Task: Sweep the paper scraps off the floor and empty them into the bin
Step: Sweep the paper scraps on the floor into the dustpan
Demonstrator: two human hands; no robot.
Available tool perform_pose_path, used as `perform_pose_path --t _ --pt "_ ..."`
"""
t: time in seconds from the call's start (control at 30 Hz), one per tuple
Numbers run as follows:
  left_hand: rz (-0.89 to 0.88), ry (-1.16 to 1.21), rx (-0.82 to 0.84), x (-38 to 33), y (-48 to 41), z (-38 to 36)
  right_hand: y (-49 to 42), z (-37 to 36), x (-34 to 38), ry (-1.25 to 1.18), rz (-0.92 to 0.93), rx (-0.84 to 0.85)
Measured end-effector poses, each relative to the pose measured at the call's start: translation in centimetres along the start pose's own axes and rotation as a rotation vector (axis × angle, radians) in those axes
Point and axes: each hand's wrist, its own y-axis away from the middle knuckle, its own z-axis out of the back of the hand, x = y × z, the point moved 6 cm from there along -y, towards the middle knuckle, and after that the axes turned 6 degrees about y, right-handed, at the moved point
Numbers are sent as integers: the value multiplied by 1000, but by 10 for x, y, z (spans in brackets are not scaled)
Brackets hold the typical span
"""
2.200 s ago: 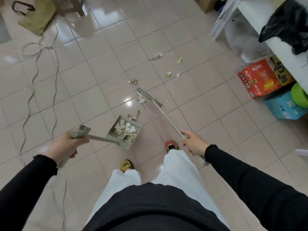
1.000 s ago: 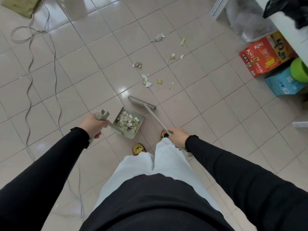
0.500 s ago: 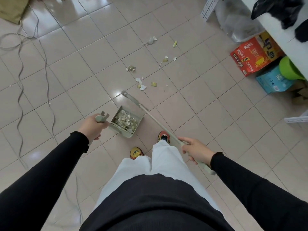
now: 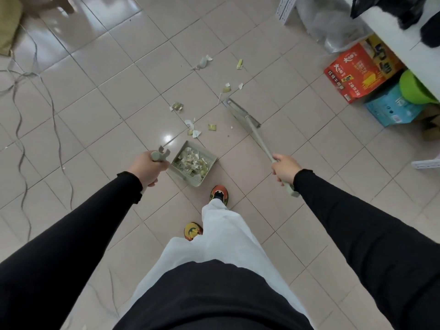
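The left hand (image 4: 148,169) has its fingers curled round the top of the long handle of the dustpan (image 4: 194,164), which sits low by the feet with its open mouth turned toward the litter, probably so the heap already inside stays put while more is pushed in. The right hand (image 4: 285,167) wraps its fingers round the stick of the broom (image 4: 241,113), whose head is set on the floor (image 4: 119,103) out to the right. It lies beyond the paper scraps (image 4: 192,129) just in front of the pan — a placing that suits drawing them in. More bits (image 4: 226,88) lie farther off, near the broom head — no bin can be made out for certain
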Motion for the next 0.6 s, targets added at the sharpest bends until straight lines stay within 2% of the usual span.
perform_pose_path --t 0.1,0.27,0.37,0.6 --pt "19 -27 11 -24 -14 -15 -28 5 16 97 -3 31" --pt "67 -6 -7 -49 -27 -30 -12 -11 10 235 4 232" --pt "72 -13 -33 -56 -28 -36 27 2 -11 154 -16 333" --pt "81 -17 -40 -55 -24 -44 86 39 -37 1 7 323"
